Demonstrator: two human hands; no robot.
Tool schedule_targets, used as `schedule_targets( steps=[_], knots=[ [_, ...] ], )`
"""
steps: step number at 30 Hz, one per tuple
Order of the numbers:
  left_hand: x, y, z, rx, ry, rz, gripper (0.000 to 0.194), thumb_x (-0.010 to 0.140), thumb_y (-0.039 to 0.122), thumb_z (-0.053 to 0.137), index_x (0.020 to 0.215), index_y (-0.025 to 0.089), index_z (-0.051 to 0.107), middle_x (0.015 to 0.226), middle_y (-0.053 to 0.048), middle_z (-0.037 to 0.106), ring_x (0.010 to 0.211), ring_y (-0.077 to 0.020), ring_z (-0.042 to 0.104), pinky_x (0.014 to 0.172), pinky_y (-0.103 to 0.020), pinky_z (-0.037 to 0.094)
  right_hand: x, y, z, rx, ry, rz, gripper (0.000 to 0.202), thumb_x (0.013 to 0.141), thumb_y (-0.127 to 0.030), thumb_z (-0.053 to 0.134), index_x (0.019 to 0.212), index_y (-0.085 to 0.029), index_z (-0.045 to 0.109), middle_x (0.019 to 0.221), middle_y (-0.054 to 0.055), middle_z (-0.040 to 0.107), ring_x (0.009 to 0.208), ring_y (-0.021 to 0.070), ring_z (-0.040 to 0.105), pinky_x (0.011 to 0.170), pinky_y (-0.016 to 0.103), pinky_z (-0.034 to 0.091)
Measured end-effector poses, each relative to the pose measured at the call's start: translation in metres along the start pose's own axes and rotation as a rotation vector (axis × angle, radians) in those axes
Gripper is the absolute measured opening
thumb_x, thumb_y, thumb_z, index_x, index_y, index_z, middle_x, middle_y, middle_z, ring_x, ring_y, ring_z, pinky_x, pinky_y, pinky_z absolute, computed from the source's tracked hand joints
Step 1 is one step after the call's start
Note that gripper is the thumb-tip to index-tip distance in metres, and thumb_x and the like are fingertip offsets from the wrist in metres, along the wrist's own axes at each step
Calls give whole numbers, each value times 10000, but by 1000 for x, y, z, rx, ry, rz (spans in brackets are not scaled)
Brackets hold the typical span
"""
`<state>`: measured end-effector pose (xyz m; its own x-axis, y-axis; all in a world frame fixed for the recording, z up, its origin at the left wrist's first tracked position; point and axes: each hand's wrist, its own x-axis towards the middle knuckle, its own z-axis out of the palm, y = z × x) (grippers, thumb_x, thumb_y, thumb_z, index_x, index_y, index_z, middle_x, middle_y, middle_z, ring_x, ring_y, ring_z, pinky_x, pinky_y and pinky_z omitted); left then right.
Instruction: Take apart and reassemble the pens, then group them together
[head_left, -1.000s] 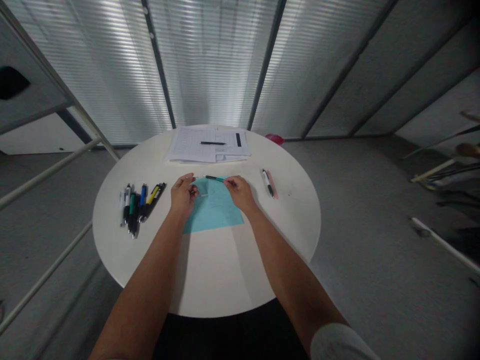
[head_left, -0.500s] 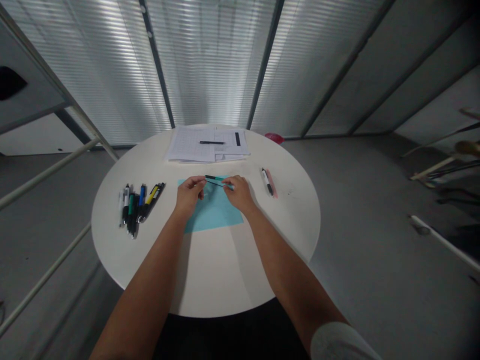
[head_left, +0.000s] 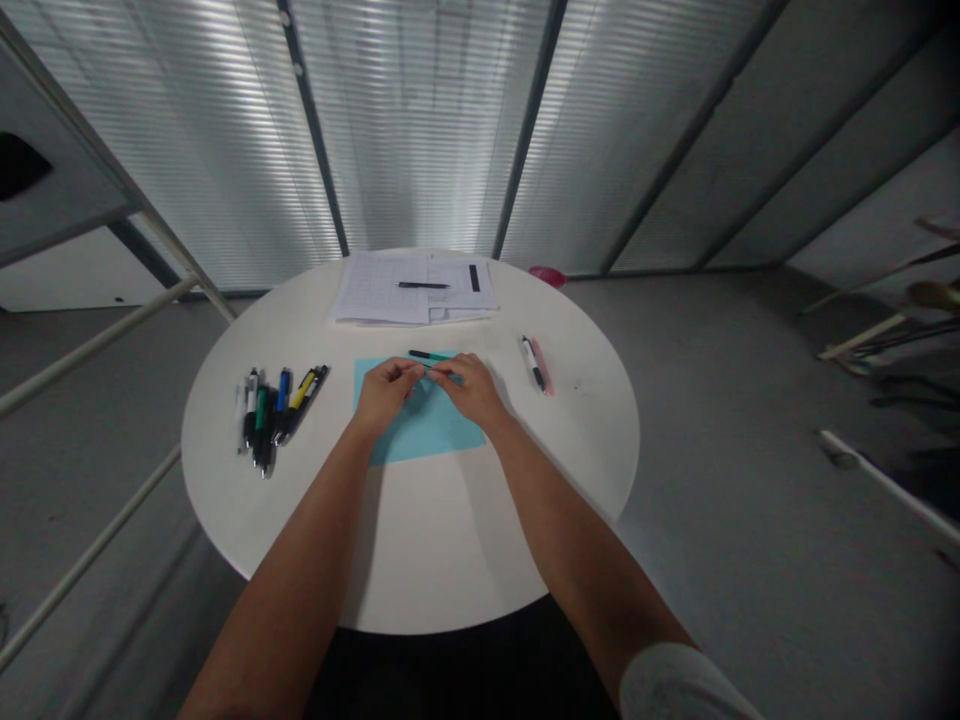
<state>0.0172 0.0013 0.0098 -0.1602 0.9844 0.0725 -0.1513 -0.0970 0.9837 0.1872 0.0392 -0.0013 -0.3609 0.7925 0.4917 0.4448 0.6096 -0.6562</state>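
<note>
Now the left hand (head_left: pixel 385 393) and the right hand (head_left: pixel 475 389) both pinch a thin dark stick (head_left: pixel 427 367) above the blue paper (head_left: pixel 429 435). The stick runs sideways, from one hand to the other. Just past the hands, a green and black pen (head_left: pixel 427 355) lies sideways too. Its green end is nearest the right hand; its black end points left.

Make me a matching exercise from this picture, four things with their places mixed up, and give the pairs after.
Things
1. Blue sheet
2. Paper stack
3. Pen group
4. Green-and-black barrel

Places
A. Left part of the table
B. Just beyond the fingers, at the sheet's far edge
C. Beneath the left hand and right hand
D. Far end, under a black pen

Pairs
1-C, 2-D, 3-A, 4-B
</note>
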Motion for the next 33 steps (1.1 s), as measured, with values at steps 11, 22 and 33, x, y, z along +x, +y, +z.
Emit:
schedule_targets(
  steps=[11,22,33],
  knots=[
    [0,-1,0,12,128,87,190,620,208,803,786,194,712,647,-20,630,506,-105,476,478,-218,351,1,3,0,-169,41,91,221,905,-408,562,844,-251,705,816,25,673,820,180,569,827,325,390],
    [3,-12,-11,853,7,325,204,760,189,616,904,231,754,917,-78,732,955,-286,566,909,-434,402,-1,-3,1,-378,-73,173,162,872,-358,613,927,-265,734,958,34,673,989,210,531,878,340,356],
    [12,-3,-26,-221,327,60,203,645,211,621,818,180,722,883,-66,662,714,-140,571,623,-256,442,4,12,2,-87,115,161,214,813,-171,579,969,-217,716,918,32,674,891,169,589,917,329,422]
  ],
)
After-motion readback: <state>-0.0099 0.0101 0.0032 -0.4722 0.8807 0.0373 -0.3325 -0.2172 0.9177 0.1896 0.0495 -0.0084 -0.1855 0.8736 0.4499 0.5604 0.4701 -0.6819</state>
